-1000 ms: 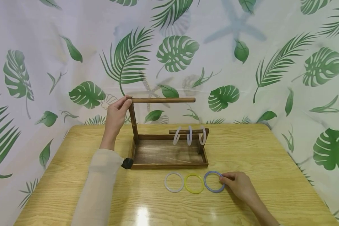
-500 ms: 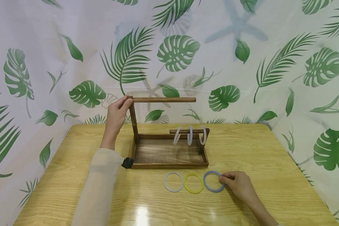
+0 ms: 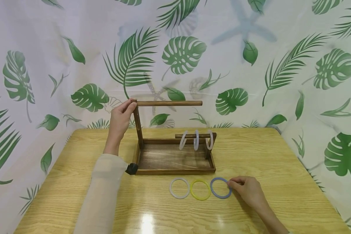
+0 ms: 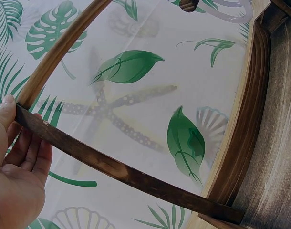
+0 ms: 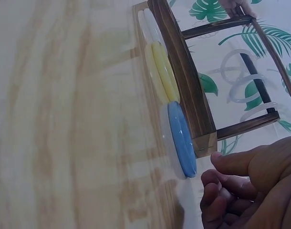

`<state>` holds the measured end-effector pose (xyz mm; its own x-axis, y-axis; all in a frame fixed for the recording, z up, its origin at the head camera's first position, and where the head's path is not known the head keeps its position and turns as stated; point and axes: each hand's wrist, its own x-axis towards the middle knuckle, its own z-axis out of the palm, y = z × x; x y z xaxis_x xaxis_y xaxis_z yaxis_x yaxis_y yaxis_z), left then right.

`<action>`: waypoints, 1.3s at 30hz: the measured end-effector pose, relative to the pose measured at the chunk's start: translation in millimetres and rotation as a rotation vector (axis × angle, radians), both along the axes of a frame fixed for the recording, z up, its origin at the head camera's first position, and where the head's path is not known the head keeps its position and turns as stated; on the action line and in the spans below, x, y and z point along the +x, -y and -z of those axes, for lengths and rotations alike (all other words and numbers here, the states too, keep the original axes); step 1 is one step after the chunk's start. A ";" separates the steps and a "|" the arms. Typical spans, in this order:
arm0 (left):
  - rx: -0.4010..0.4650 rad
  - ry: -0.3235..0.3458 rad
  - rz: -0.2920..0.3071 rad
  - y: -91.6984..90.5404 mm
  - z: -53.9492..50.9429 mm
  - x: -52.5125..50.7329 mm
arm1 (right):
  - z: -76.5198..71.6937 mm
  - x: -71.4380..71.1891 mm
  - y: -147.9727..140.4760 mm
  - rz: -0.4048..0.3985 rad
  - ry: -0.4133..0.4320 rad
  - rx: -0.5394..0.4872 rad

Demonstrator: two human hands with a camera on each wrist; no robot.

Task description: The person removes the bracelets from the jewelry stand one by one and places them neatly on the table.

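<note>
My left hand (image 3: pixel 120 118) grips the top corner of a dark wooden rack (image 3: pixel 175 172), where its tall post meets the long upper bar; in the left wrist view, the thumb (image 4: pixel 7 112) lies on one side and curled fingers lie behind. Three rings lie flat in a row before the rack: clear-white (image 3: pixel 170 188), yellow (image 3: pixel 191 189) and blue (image 3: pixel 212 188). My right hand (image 3: pixel 250 191) is at the blue ring's right edge. In the right wrist view, its fingers are loosely bent, with a small gap to the ring. Several pale rings (image 3: pixel 196 140) hang on the rack's short lower bar.
The rack's tray base stands on a wood-grain table (image 3: pixel 245 152). A leaf-patterned cloth (image 3: pixel 190 19) hangs behind and at both sides. A black band (image 3: pixel 131 169) sits at the left sleeve (image 3: pixel 105 182), near the tray's front left corner.
The row of flat rings has shifted very slightly left. My right hand has lifted a touch at the blue ring's edge. My left hand keeps its grip on the rack.
</note>
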<state>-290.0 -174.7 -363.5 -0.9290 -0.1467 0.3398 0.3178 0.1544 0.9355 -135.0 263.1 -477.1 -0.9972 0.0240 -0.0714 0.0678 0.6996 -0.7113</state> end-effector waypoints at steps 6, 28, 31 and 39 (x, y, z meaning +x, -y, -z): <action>-0.005 0.002 -0.001 0.5 -0.2 -0.1 | -4.3 -4.3 -0.6 0.009 -0.023 0.003; -0.010 0.001 -0.001 0.4 -2.8 -1.8 | -39.6 -36.2 -5.1 -0.023 -0.070 -0.063; -0.006 0.005 0.004 0.2 -1.9 -1.7 | -45.0 -41.3 -4.5 -0.039 -0.102 -0.052; -0.015 0.011 -0.003 1.2 1.0 -2.2 | -55.0 -59.0 -2.4 -0.067 -0.166 -0.061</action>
<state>-292.2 -175.8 -364.5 -0.9323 -0.1443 0.3316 0.3070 0.1690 0.9366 -194.0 265.5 -422.1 -0.9946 -0.0426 0.0951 -0.0997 0.6541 -0.7498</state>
